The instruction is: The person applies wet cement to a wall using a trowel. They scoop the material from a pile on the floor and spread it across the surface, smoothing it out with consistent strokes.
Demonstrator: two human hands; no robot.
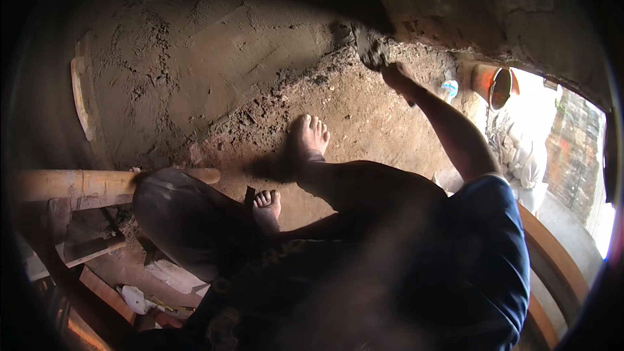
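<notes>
The right hand (396, 77) was closed around the handle of a trowel (369, 49) whose mortar-laden blade sat just above it against the wet plastered wall (195, 58), an orange bucket (493, 84) lying off to its right.

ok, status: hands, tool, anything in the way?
Right hand shut on trowel, blade at foot of plastered wall. Left hand out of view. Mortar crumbs on ground beside bare foot.

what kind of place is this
Probably a building site: a freshly plastered grey wall, a mortar-caked trowel in the right hand, a dirt floor and an orange bucket.
</notes>
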